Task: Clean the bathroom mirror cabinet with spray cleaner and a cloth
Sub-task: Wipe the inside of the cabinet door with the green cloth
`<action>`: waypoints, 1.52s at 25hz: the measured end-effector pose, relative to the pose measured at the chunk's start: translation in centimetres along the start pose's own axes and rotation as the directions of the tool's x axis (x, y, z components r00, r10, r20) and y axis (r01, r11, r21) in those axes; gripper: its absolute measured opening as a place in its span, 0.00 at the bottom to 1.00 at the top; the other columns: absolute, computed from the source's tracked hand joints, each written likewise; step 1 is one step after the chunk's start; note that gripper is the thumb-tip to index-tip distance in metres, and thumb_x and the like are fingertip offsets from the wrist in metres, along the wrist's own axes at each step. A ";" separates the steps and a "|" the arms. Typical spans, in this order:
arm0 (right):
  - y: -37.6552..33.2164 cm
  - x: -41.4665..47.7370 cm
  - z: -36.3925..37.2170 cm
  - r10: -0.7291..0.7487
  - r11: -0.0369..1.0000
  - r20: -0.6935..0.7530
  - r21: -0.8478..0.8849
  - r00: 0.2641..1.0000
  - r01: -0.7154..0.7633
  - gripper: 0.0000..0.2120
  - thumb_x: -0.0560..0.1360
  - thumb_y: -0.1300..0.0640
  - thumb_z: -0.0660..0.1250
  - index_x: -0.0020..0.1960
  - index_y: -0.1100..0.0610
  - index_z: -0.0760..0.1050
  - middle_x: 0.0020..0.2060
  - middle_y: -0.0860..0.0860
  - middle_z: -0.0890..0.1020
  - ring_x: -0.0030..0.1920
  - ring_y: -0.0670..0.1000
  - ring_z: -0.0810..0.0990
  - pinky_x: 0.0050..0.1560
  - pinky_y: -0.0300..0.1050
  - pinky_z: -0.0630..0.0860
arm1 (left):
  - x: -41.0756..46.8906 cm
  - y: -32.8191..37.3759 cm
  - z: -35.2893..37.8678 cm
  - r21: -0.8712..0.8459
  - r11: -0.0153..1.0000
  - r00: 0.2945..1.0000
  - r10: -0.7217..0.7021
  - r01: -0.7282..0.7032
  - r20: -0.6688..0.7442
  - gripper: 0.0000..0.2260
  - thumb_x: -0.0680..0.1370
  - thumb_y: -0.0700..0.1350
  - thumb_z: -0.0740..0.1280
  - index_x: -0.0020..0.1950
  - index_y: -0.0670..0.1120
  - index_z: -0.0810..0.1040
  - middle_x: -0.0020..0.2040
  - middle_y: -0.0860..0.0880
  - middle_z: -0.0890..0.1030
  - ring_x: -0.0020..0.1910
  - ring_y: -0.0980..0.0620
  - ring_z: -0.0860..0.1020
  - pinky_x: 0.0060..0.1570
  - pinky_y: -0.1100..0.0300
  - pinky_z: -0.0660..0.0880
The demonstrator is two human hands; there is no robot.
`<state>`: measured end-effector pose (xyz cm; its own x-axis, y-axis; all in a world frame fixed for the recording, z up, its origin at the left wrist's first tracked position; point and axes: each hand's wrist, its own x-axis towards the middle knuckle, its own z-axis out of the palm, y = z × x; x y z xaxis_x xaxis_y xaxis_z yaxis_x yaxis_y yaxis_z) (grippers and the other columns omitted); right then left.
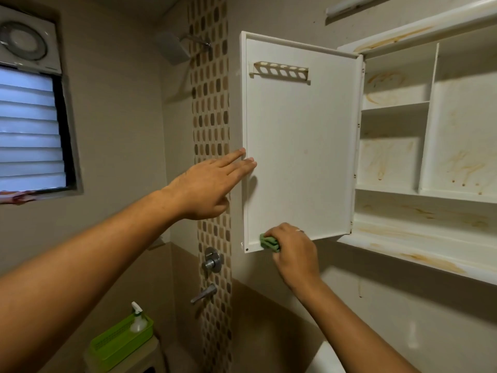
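- Mirror cabinet (430, 146): a white wall unit filling the right of the frame, with its interior exposed. Its shelves and dividers are streaked with orange-brown stains.
- Cabinet door (301, 146): swung wide open to the left, at the centre of the frame, with its white inner face towards the camera. A slotted toothbrush rack (279, 72) is fixed near its top.
- Left hand (207, 189): centre-left, fingers straight and spread a little, their tips touching the door's free left edge about halfway up.
- Right hand (293, 251): below centre, fingers curled round a bunched green cloth (269, 241) and pressing it against the door's bottom inner lip, near the lower left corner. A ring shows on one finger.
- Spray bottle (138, 319): lower left, standing upright in a lime-green basket (118, 345), well apart from both hands.
- Mosaic tile strip (212, 117): runs down the wall just left of the door, with a chrome shower valve (212, 261) and a lever tap (204, 293) on it below the door.
- Shower head (174, 48): upper centre-left.
- Louvred window (29, 130): at the left edge, with an exhaust fan (24, 41) above it in the upper left corner.
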<state>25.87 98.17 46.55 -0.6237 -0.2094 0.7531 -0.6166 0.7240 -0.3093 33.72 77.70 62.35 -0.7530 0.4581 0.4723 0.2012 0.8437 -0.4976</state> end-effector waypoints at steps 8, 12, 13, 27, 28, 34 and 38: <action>-3.5 -4.9 3.8 0.193 0.947 -0.004 0.263 0.981 -0.186 0.16 0.73 0.64 0.71 0.56 0.47 0.83 0.49 0.42 0.81 0.48 0.44 0.79 0.45 0.31 0.73 | -0.3 -0.1 0.4 -0.089 0.996 1.000 -0.001 -0.002 -0.030 0.42 0.79 0.45 0.66 0.84 0.50 0.41 0.84 0.49 0.42 0.79 0.57 0.37 0.78 0.56 0.48; 1.3 -5.5 2.0 0.439 0.850 -0.159 0.394 0.884 -0.351 0.14 0.72 0.64 0.74 0.54 0.49 0.84 0.47 0.41 0.81 0.47 0.42 0.80 0.45 0.33 0.77 | -0.4 -0.4 1.0 -0.121 0.993 0.999 0.001 -0.007 -0.046 0.42 0.79 0.45 0.65 0.84 0.51 0.40 0.81 0.52 0.37 0.78 0.59 0.36 0.75 0.59 0.45; 2.1 -5.3 1.4 0.512 0.800 -0.182 0.458 0.840 -0.388 0.12 0.73 0.62 0.75 0.54 0.49 0.83 0.46 0.41 0.82 0.46 0.42 0.81 0.46 0.40 0.80 | -0.4 -0.4 1.3 -0.129 0.992 0.998 0.000 -0.008 -0.055 0.42 0.80 0.45 0.65 0.84 0.51 0.39 0.80 0.52 0.36 0.78 0.59 0.36 0.74 0.59 0.46; -2.3 -3.7 2.0 0.632 0.419 0.114 0.781 0.766 -0.463 0.09 0.74 0.66 0.75 0.53 0.56 0.83 0.45 0.51 0.85 0.41 0.47 0.82 0.33 0.31 0.75 | -0.8 -0.9 2.8 -0.150 0.989 0.994 -0.018 0.002 -0.109 0.44 0.79 0.46 0.69 0.84 0.49 0.41 0.81 0.51 0.38 0.80 0.55 0.38 0.75 0.55 0.48; 0.0 -3.2 1.5 0.768 0.319 0.094 0.802 0.634 -0.505 0.09 0.75 0.65 0.74 0.54 0.56 0.82 0.46 0.53 0.84 0.41 0.49 0.82 0.31 0.32 0.74 | -1.1 -1.4 2.9 -0.146 0.989 0.993 -0.015 -0.001 -0.113 0.44 0.79 0.46 0.69 0.84 0.49 0.41 0.81 0.50 0.38 0.80 0.55 0.38 0.75 0.55 0.49; 10.2 1.0 -3.1 0.934 -0.073 0.241 0.851 0.264 -0.520 0.12 0.76 0.71 0.62 0.57 0.67 0.78 0.48 0.60 0.83 0.36 0.56 0.82 0.32 0.49 0.81 | 0.4 -0.4 3.8 -0.183 0.982 0.987 0.005 -0.035 -0.161 0.44 0.79 0.46 0.69 0.84 0.50 0.41 0.82 0.52 0.37 0.81 0.55 0.39 0.73 0.54 0.55; 8.9 3.2 -2.7 0.931 -0.112 0.255 0.878 0.259 -0.465 0.11 0.77 0.69 0.60 0.58 0.66 0.77 0.45 0.57 0.82 0.36 0.56 0.81 0.36 0.50 0.82 | 0.3 -0.7 3.6 -0.195 0.980 0.989 0.008 -0.037 -0.149 0.44 0.79 0.46 0.69 0.84 0.51 0.41 0.82 0.53 0.37 0.80 0.56 0.39 0.72 0.55 0.59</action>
<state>19.71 105.77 47.74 -0.8586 0.4522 -0.2413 -0.0634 -0.5608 -0.8255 31.11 76.25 60.19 -0.6499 0.5011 0.5714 0.3468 0.8646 -0.3636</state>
